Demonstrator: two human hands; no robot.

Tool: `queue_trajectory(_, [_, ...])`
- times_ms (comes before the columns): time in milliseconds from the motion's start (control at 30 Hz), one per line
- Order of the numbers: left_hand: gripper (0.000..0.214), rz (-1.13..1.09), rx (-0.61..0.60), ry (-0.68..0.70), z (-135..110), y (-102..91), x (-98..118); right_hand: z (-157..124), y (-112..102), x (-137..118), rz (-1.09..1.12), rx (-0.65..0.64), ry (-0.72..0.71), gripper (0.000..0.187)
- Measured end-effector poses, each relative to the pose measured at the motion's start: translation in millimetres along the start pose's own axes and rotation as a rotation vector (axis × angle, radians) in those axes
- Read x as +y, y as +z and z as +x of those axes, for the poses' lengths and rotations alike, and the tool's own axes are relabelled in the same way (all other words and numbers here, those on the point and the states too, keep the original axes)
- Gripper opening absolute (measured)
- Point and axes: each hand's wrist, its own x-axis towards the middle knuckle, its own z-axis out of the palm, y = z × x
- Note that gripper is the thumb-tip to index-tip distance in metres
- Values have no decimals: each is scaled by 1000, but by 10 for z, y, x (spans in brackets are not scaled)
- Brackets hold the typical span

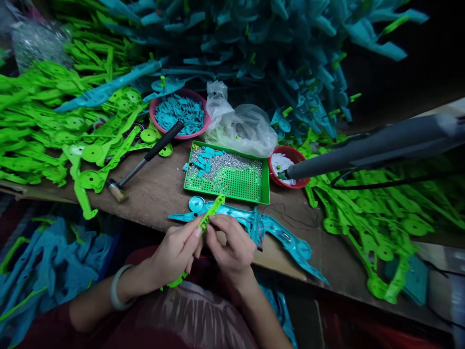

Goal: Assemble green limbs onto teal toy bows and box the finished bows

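Left hand (178,252) pinching slim lime-green plastic piece (213,208); right hand (234,242) bunched against it, exact hold unclear. Probably best: left steady, right working gently.

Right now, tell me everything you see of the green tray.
The green tray is shallow and rectangular, plastic by its look, with raised walls and a floor pierced with small holes. It rests on the brown table, beyond the left hand and right hand. Small silvery bits cover much of its far side, with turquoise pieces at the left; the holes show best at near right.
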Motion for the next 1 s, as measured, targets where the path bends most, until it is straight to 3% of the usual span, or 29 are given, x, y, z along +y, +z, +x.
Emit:
queue_trajectory(300, [44, 222, -57, 137, 22, -78, 11, 40, -149, -1, -94, -173, -40, 23])
queue_trajectory(400, [45, 177, -55, 94, 8, -52, -2, 17, -123, -13, -176, -131, -82, 23])
queue_trajectory(500, [46, 123, -36, 44, 0, -37, -11, 31, -132, -25, -118, -145, -43, 23])
queue_trajectory(667, [43, 389, -48, 221, 26, -105, 23, 56, -213, -29, -92, -281, -22, 19])
queue_trajectory(733, [43, 409, -45, 239, 21, -118, 32, 28, -211, -20, -145, -271, -64, 19])
queue_trajectory(833, [43, 318, -47, 159, -18, -90, 22, -31, -150, -9, -180, -211, -89, 21])
queue_trajectory(1000, [44, 233, -16, 103, -81, -11, -21, -92, -28, -32, -101, -49, 9, 24])
